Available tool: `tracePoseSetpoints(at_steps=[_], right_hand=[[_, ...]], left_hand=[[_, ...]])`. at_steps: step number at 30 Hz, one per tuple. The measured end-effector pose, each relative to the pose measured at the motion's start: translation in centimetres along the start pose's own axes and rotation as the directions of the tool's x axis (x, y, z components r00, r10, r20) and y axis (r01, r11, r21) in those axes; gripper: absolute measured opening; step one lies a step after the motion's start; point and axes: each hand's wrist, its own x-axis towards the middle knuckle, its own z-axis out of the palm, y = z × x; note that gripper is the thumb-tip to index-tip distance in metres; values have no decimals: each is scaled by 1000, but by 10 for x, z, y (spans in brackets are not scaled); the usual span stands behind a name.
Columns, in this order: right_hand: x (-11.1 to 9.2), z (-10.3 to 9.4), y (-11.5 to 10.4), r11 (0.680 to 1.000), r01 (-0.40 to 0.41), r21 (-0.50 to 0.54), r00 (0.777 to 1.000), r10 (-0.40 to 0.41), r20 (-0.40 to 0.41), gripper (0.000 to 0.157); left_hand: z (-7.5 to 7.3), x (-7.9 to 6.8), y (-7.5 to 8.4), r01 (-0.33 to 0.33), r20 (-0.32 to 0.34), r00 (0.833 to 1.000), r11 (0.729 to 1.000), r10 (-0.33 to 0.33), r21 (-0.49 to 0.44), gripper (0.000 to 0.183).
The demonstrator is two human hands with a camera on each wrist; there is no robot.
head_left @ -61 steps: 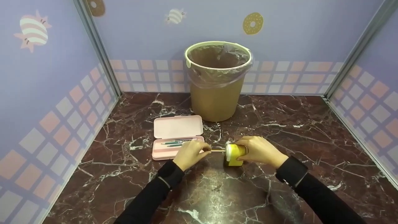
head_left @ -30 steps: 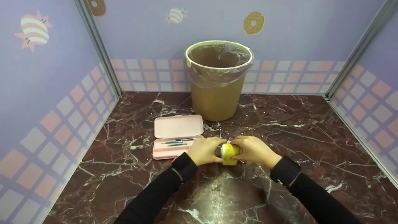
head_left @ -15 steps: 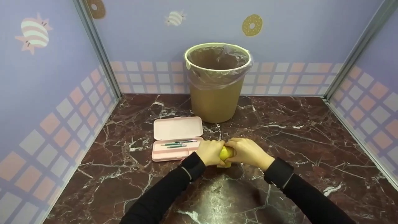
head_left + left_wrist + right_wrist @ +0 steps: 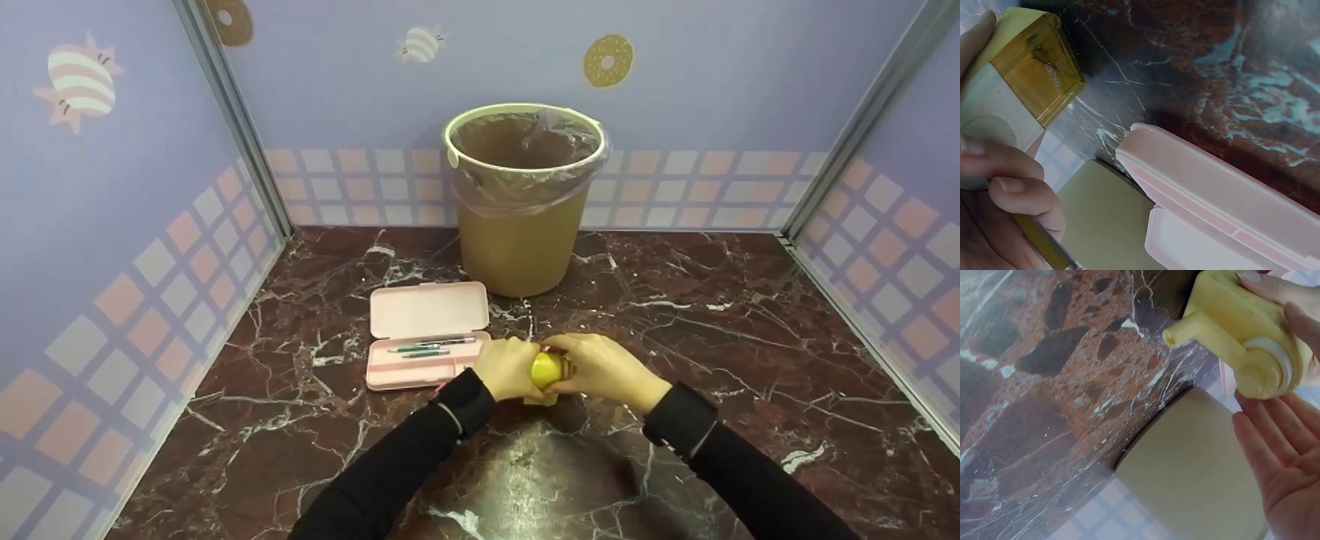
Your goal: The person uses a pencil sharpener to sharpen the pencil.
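Left hand (image 4: 510,369) and right hand (image 4: 606,373) meet around a yellow sharpener (image 4: 547,369) beside the pencil case (image 4: 429,310).
Left fingers curl round a pencil (image 4: 1043,243), probably steadying it; right fingers, straight, touch the crank (image 4: 1258,376).

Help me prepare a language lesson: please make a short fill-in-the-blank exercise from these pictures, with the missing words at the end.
The right hand grips the pencil sharpener, while the pencil is held in the ____ one.
The pencil sharpener's body is coloured ____.
The pencil case is not closed but ____.
The bin stands with its mouth facing ____.

Missing words: left; yellow; open; up.
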Motion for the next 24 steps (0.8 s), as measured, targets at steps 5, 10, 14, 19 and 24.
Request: tracePoseSetpoints(at_steps=[5,10,14,19,24], right_hand=[[-10,-3,10,997,-60,51,998,58,34,65],[-21,5,21,988,-135,70,988,128,90,52],[-27,12,26,977,-184,109,976,168,140,24],[-32,18,31,972,-185,142,978,168,124,5],[-33,20,31,977,-160,140,984,146,103,6]], left_hand=[[-1,0,0,-5,0,1000,999,5,-42,52],[-1,1,0,-16,10,1000,999,16,-32,55],[0,2,0,-19,15,1000,999,19,-38,57],[1,2,-1,-26,6,1000,998,27,-50,59],[-1,1,-1,-22,21,1000,998,23,-59,61]])
